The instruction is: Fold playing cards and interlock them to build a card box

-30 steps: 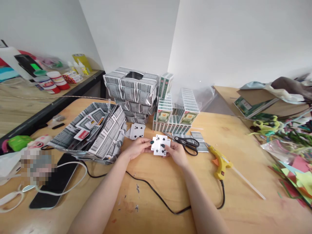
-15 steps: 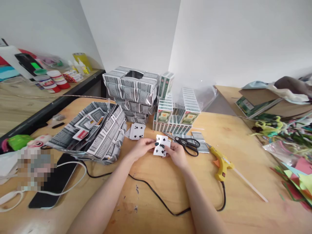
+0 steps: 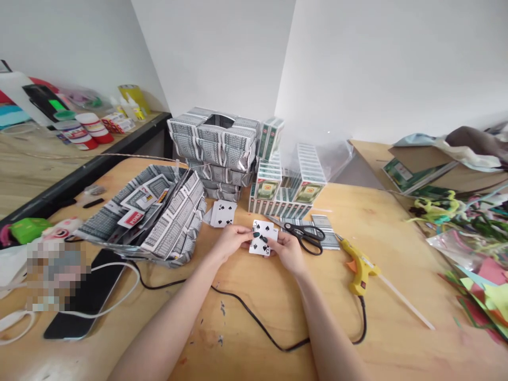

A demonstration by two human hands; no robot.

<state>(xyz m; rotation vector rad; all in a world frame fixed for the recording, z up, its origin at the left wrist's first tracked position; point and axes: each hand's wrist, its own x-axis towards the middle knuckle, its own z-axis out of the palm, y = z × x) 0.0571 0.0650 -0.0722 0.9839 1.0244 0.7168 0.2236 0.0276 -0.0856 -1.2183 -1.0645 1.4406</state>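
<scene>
Between my two hands is a five of spades playing card [image 3: 261,248], face up, at the middle of the table. My left hand [image 3: 235,241] pinches its left edge, thumb on the face. From the other side my right hand [image 3: 289,250] grips the right edge, its thumb also on the face. A second card may lie beneath; I cannot tell. Left of the hands lies a small pile of cards [image 3: 224,212] with a four of spades on top. Black-handled scissors [image 3: 304,234] rest just beyond my right hand, by patterned card backs [image 3: 325,227].
A yellow glue gun [image 3: 360,267] with a clear stick lies to the right, its black cord [image 3: 254,317] crossing under my forearms. At left stands a card-covered basket [image 3: 174,217]. Behind are stacked card-covered boxes [image 3: 222,137] and boxed card decks [image 3: 273,182].
Both hands keep hold of the card in nearly the same place. The card's upper left corner shows slightly more now; little else differs.
</scene>
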